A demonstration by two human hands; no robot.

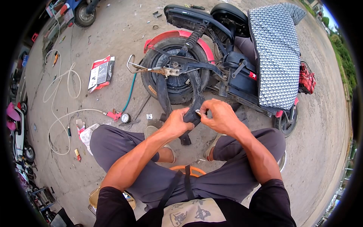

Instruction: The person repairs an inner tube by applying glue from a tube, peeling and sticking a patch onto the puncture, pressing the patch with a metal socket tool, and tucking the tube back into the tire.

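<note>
A black inner tube [194, 100] hangs in a long loop out of the rear wheel [177, 90] of a scooter lying in front of me. My left hand [176, 122] is closed around the tube's near end, with the thumb pressed along it. Just to the right, my right hand [219, 116] pinches a small pale piece [198, 112] between thumb and forefinger, right at the tube's surface. Whether it is stuck to the rubber I cannot tell. The wheel sits under a red fender [206, 47], beside a bent metal stand [137, 68].
A pressure gauge [125, 118] with a red inflator handle [114, 115] lies to the left on a pale hose [60, 113]. A red-and-white package [101, 73] and a screwdriver [69, 131] are farther left. A patterned cover [278, 56] drapes the scooter's front.
</note>
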